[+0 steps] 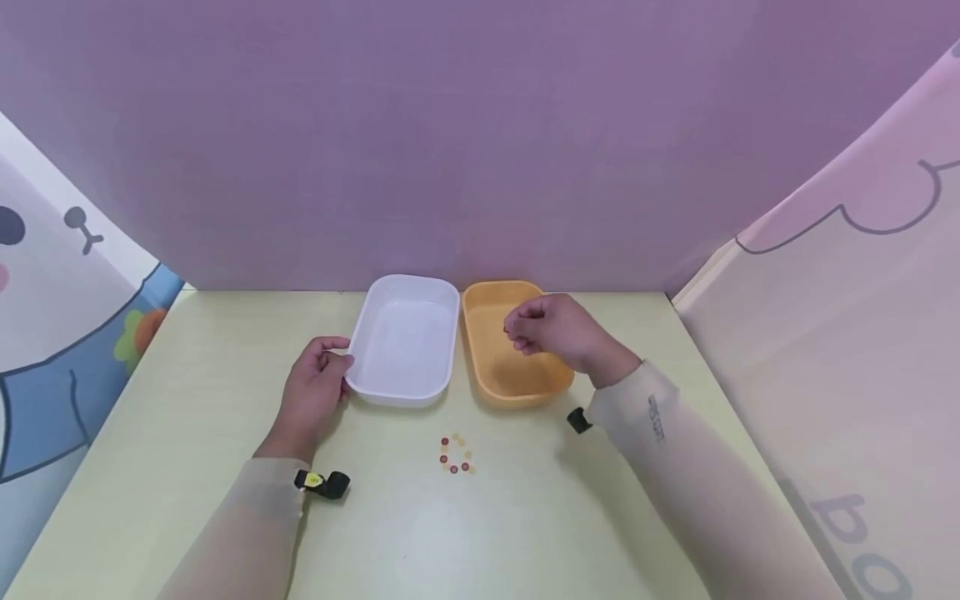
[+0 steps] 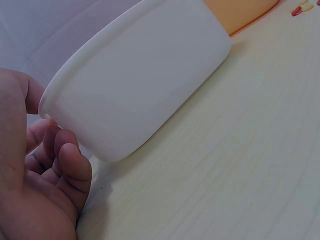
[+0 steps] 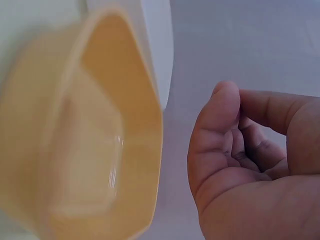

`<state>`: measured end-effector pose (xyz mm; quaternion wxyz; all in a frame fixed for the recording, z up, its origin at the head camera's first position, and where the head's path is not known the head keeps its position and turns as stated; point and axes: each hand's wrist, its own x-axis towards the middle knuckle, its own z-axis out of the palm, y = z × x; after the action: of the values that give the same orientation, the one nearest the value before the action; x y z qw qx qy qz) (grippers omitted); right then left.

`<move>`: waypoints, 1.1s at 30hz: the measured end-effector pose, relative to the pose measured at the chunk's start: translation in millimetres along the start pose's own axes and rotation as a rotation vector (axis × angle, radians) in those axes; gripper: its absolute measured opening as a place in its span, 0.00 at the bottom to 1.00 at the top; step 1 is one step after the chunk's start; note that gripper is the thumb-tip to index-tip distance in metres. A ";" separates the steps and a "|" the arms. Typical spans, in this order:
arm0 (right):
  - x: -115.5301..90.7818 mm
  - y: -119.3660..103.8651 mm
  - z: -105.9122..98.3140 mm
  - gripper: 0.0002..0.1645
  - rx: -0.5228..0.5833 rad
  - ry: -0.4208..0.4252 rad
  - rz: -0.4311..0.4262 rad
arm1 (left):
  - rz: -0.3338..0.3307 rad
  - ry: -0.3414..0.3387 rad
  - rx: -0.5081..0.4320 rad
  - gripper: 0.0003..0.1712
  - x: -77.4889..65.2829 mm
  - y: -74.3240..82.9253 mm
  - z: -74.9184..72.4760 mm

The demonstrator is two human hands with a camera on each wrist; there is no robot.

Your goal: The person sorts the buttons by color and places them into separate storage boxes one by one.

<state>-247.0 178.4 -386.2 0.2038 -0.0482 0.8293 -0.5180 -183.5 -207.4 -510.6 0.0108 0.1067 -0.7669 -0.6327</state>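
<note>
Thumb and finger of the right hand (image 1: 555, 329) pinch a small red piece (image 1: 506, 330), of which only a sliver shows in the head view; the right wrist view hides it behind the fingertips. Piece and hand are above the orange tray (image 1: 497, 377), apart from its floor, while the hand's other fingers curl in toward the palm.

Just left of that tray stands the white tray (image 1: 405, 337), a narrow gap between their near ends. The left hand (image 1: 311, 392) grips the white tray's left rim; in the left wrist view one finger bears on the rim and the rest are bent below it, beside the outer wall. Both trays sit upright at the far side of the table.

On the near side of the trays, opposite the gap, small round red discs (image 1: 453, 470) and pale yellow discs (image 1: 461, 442) lie in a loose ring, some touching or nearly so.

All of this rests on a pale yellow-green table (image 1: 405, 533). Pale sleeves (image 1: 247, 525) cover both forearms, each with a small black device (image 1: 335, 485) at the wrist. A purple wall (image 1: 450, 142) rises behind, and printed cartoon panels (image 1: 60, 333) flank the table.
</note>
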 end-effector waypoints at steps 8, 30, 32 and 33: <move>34.3 -0.8 -15.4 0.13 0.016 -0.018 0.071 | 0.003 -0.002 0.011 0.19 -0.6 -0.2 0.5; 47.5 9.3 -21.1 0.16 -0.215 0.031 0.111 | 0.016 0.007 0.040 0.19 1.5 0.7 3.2; 45.8 10.0 -21.8 0.16 -0.210 0.027 0.111 | 0.015 0.003 0.042 0.19 1.6 0.1 2.9; 44.9 10.3 -22.1 0.16 -0.207 0.024 0.110 | 0.013 0.000 0.042 0.20 1.5 -0.2 2.8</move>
<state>-295.2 188.5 -399.8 0.2158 -0.0170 0.8823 -0.4180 -185.4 -205.0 -511.5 0.0129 0.1019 -0.7807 -0.6165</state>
